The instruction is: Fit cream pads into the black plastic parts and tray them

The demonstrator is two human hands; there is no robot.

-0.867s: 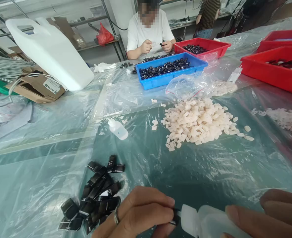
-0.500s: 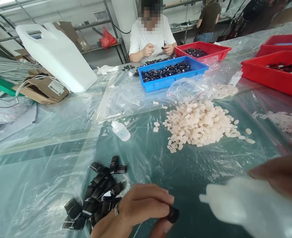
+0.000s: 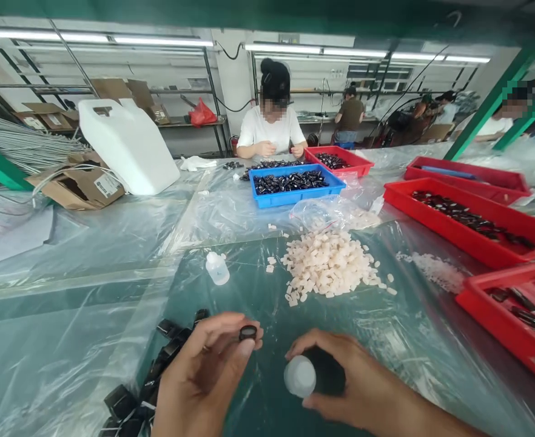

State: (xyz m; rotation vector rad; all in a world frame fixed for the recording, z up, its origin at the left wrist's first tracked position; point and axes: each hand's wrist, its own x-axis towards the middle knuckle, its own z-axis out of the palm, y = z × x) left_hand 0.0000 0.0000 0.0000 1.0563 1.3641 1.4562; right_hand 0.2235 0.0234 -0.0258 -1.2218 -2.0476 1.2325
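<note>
1. Left hand (image 3: pixel 204 376) up, fingertips pinched shut on a small black cap (image 3: pixel 248 332), open end facing up.
2. Right hand (image 3: pixel 353 388) is closed around a white bottle (image 3: pixel 299 376), just right of the cap, apart from it.
3. Black parts (image 3: pixel 158 370) are heaped just left of the pinch; the white pile (image 3: pixel 326 267) sits well beyond both hands.
4. Risk: that pinch is light, so a nudge from the bottle could flick the cap into the heap.
5. Squeeze too hard and the bottle may spill onto fingers or the plastic sheet (image 3: pixel 90 303).

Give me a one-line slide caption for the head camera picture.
Left hand pinches a small black cap while right hand holds a white bottle over the plastic-covered table.
</note>
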